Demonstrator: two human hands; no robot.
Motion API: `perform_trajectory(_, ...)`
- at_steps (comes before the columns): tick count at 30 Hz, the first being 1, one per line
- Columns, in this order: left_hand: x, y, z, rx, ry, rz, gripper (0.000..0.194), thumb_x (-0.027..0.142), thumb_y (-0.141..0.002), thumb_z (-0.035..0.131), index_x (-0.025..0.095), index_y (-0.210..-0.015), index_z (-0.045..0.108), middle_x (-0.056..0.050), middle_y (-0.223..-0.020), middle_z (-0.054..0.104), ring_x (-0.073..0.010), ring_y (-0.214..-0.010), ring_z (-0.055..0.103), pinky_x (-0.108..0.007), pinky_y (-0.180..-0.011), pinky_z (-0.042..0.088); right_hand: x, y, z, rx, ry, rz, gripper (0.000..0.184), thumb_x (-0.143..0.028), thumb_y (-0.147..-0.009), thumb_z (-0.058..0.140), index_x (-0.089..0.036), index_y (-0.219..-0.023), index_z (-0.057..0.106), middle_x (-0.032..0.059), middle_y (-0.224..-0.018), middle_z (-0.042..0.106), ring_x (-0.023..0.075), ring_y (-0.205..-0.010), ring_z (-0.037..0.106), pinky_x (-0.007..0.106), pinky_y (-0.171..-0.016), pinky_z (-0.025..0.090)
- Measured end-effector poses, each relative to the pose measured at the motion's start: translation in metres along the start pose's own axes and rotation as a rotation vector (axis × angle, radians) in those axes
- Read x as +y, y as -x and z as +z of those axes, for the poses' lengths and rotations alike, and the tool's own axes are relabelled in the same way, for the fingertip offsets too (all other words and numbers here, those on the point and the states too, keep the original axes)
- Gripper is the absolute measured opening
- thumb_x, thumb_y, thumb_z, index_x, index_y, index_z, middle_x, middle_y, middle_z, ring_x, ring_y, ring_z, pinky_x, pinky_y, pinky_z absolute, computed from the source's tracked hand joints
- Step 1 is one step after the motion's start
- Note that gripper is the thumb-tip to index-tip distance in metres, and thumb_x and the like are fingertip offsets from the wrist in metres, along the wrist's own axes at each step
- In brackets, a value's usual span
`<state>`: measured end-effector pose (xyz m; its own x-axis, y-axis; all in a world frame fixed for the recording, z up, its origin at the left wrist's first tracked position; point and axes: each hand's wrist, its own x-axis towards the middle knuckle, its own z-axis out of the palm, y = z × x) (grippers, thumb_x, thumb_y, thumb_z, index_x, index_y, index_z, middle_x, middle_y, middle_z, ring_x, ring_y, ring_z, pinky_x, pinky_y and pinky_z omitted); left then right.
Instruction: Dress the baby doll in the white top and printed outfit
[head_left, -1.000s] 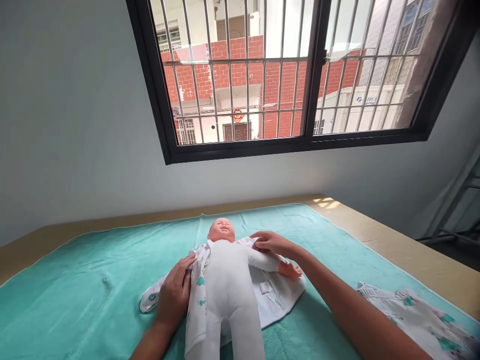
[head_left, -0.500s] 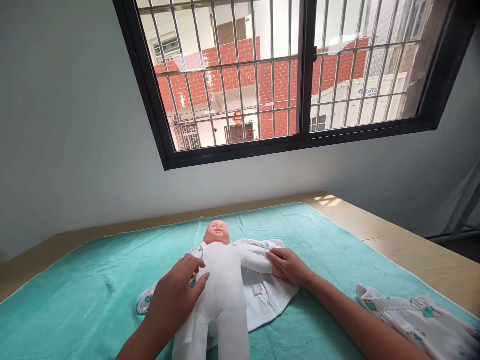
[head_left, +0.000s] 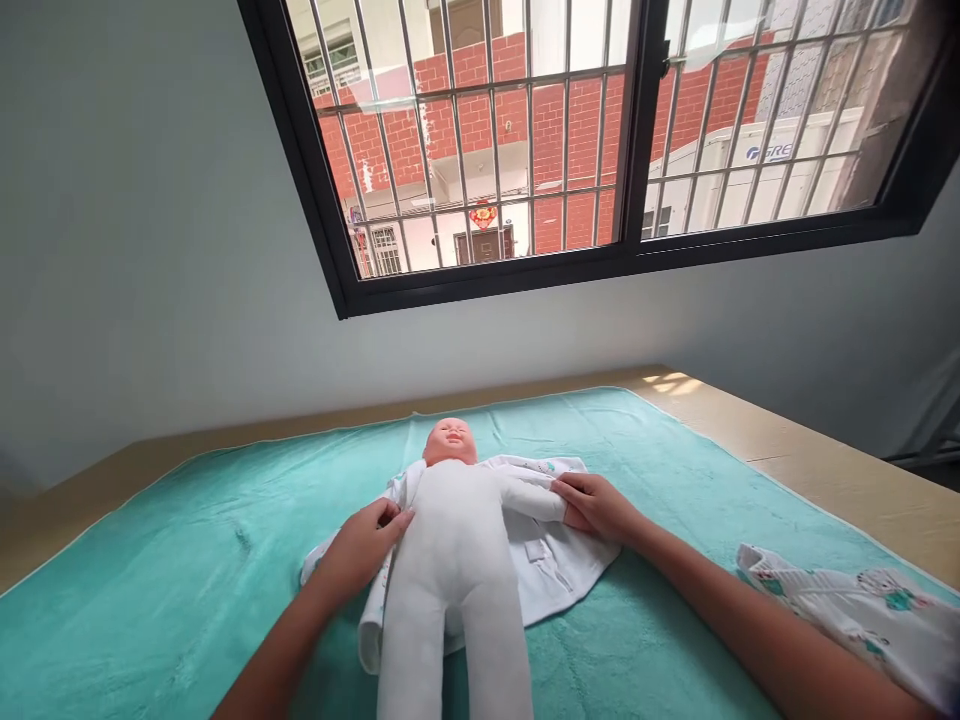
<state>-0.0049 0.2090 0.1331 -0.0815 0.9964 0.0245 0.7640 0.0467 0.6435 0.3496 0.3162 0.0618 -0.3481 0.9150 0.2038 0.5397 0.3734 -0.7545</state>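
Doll (head_left: 454, 550) is on its back on the teal towel (head_left: 262, 520), head toward the table's (head_left: 817, 455) far edge, legs running toward us and out of frame at the near side. Shirt (head_left: 559, 585) is spread open under it, printed side showing at both shoulders, plain inside face up on the right. Our right hand (head_left: 600, 508) grips the doll's wrist on that side, arm out straight. Our left hand (head_left: 360, 550) is at the doll's other side, fingers curled to the thumb at the shirt's edge; can't tell if cloth is pinched. Second garment (head_left: 862, 615), white with print, lies toward the table's right edge, partly behind our right forearm. Window (head_left: 525, 285) with bars is above the far edge; sun patch (head_left: 671, 383) by the far right corner.
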Motion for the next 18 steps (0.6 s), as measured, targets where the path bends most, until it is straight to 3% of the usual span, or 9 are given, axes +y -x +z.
perform_trajectory(4,0.001,-0.003,0.006,0.093,0.014,0.011,0.039,0.051,-0.085,0.041,0.020,-0.066,0.053,-0.001,-0.070,0.061,-0.0200,-0.071,0.054,-0.031,-0.068,0.040,0.003,-0.001,0.000,-0.007,0.020,0.009,0.044,-0.054,-0.091,0.043,-0.019,-0.072,0.061,0.0001,-0.073,0.061,0.0201,-0.074,0.053,0.029,-0.068,0.037)
perform_trajectory(8,0.008,0.001,-0.009,0.310,0.050,0.053,0.031,0.045,-0.081,0.046,0.021,-0.062,0.050,-0.001,-0.073,0.060,-0.0185,-0.071,0.053,-0.030,-0.067,0.041,0.003,-0.002,0.000,-0.016,0.020,0.021,0.044,-0.055,-0.091,0.043,-0.019,-0.077,0.065,0.0012,-0.077,0.065,0.0215,-0.076,0.055,0.031,-0.069,0.038)
perform_trajectory(10,0.016,0.006,-0.018,0.360,0.137,0.019,0.031,0.046,-0.081,0.047,0.021,-0.064,0.053,-0.001,-0.074,0.060,-0.0172,-0.069,0.052,-0.028,-0.063,0.041,0.003,-0.002,0.000,-0.016,0.011,0.024,0.045,-0.055,-0.091,0.043,-0.019,-0.078,0.066,0.0016,-0.078,0.066,0.0219,-0.077,0.055,0.031,-0.070,0.039)
perform_trajectory(14,0.039,0.021,-0.024,0.211,0.491,-0.100,0.034,0.049,-0.085,0.050,0.019,-0.071,0.057,0.002,-0.063,0.055,-0.0141,-0.059,0.051,-0.025,-0.055,0.043,0.001,-0.002,0.000,-0.011,0.004,0.025,0.045,-0.056,-0.091,0.044,-0.019,-0.076,0.065,0.0013,-0.078,0.065,0.0217,-0.076,0.055,0.031,-0.070,0.040)
perform_trajectory(18,0.054,0.031,-0.018,-0.132,0.708,0.023,0.027,0.044,-0.085,0.058,0.018,-0.087,0.063,-0.002,-0.080,0.065,-0.0143,-0.066,0.060,-0.024,-0.058,0.050,0.001,-0.001,0.000,-0.009,-0.003,0.022,0.044,-0.055,-0.090,0.044,-0.019,-0.076,0.066,0.0013,-0.077,0.065,0.0213,-0.076,0.055,0.030,-0.069,0.040)
